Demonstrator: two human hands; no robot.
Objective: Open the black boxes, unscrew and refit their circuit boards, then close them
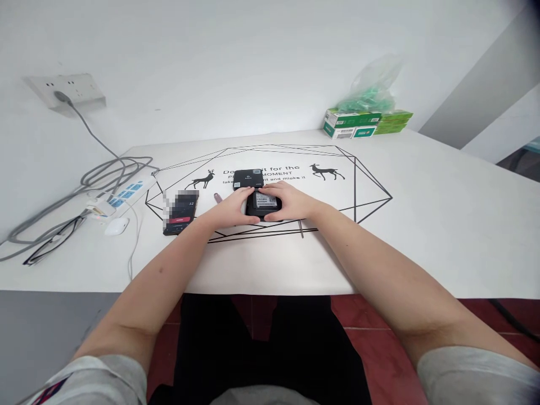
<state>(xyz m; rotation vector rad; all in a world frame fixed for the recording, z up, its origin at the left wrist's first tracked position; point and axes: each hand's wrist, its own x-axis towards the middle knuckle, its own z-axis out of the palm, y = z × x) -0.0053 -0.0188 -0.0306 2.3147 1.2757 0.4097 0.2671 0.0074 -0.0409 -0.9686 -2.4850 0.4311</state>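
A small black device with a white printed label (265, 201) lies on the table in front of me, its kind not clear to me. My left hand (234, 209) grips it along the left side, thumb at the near edge and fingers at the far edge. From the right, my right hand (292, 202) is closed on the same device in a matching way. Just beyond them lies a flat black panel (248, 178) with small stickers, close to my fingertips. A thin dark rod-like tool (301, 229) rests under my right wrist. Beside my left hand is a small brownish-pink object (217, 197), partly hidden.
A phone (181, 212) with a partly blurred screen lies left of my hands. Farther left are a power strip (133, 193), coiled grey cable (97, 177), a white earbud case (117, 226) and glasses (54, 241). Green-and-white boxes (352, 124) under a plastic bag (371, 93) stand at the back right.
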